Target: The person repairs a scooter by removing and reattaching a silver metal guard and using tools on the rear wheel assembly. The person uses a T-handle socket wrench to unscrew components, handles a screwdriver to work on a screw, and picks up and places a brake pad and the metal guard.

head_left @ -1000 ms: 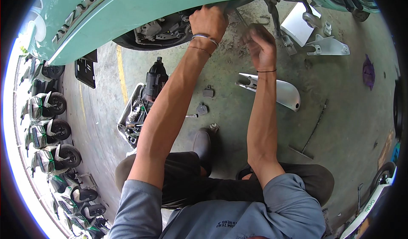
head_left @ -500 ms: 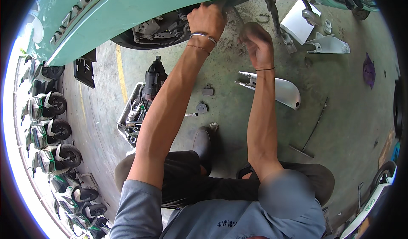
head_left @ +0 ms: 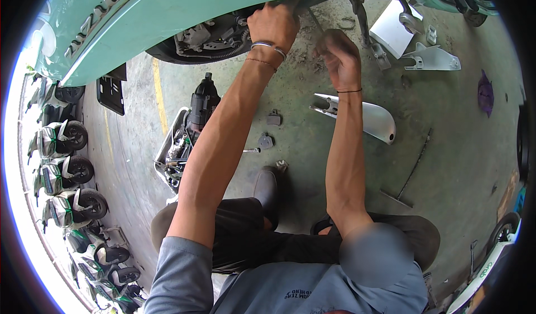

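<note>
A mint-green scooter body (head_left: 223,7) spans the top of the view, with a wheel and mechanical parts (head_left: 206,37) showing beneath its edge. My left hand (head_left: 273,28) is raised against that lower edge. Its fingers are closed, and whatever they grip is hidden behind the knuckles and the bodywork. To its right and slightly lower, my right hand (head_left: 339,54) is curled, its fingertips partly hidden. A thin metal rod (head_left: 315,19) runs from its fingers up toward the scooter's underside; its upper end is out of sight.
Two brake pads (head_left: 273,118) lie on the floor between my arms. Left of them, a black power tool (head_left: 205,103) rests by a tray of tools (head_left: 174,152). A silver cover (head_left: 378,123), a T-handle wrench (head_left: 406,185) and a purple cloth (head_left: 484,94) lie to the right. Parked scooters (head_left: 72,171) line the left.
Both hands keep nearly the same place and grip. The whole view has shifted very slightly; nothing was taken up or let go.
</note>
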Demonstrator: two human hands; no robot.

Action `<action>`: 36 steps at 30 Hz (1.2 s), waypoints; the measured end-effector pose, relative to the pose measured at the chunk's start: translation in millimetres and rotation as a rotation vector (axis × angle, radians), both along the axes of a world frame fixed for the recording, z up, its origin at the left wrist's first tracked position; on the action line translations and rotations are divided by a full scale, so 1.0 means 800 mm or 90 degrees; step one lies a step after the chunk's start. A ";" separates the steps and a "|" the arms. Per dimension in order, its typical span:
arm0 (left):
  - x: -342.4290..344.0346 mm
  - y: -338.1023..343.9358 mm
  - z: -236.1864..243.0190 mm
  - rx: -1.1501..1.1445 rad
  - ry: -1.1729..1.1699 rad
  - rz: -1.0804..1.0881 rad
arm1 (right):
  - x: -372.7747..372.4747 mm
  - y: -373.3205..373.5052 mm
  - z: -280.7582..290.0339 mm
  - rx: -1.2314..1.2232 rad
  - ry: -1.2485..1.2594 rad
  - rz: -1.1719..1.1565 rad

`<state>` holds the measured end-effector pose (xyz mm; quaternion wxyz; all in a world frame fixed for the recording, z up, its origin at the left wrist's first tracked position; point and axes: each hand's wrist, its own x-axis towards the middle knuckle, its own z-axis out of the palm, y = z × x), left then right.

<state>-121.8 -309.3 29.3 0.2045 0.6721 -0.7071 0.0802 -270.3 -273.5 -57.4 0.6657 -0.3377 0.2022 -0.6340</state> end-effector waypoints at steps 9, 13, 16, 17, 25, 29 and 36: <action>-0.001 0.001 0.000 -0.017 -0.003 -0.006 | 0.000 -0.004 -0.006 -0.018 0.011 -0.006; 0.000 0.000 -0.001 -0.005 -0.008 -0.002 | 0.001 -0.004 -0.002 -0.019 0.006 -0.005; 0.003 -0.001 -0.003 -0.024 -0.009 -0.006 | 0.001 -0.004 0.000 -0.018 0.006 0.000; 0.002 -0.001 -0.003 -0.025 -0.007 -0.006 | 0.000 -0.004 -0.001 -0.016 0.003 0.003; 0.000 0.002 0.004 0.001 -0.003 -0.010 | 0.001 -0.003 0.003 0.003 -0.008 -0.011; 0.001 -0.001 0.001 -0.004 -0.004 -0.009 | 0.001 -0.003 0.005 -0.010 0.002 0.001; -0.002 0.000 0.003 -0.012 0.008 -0.014 | -0.002 -0.004 0.003 0.005 -0.002 -0.007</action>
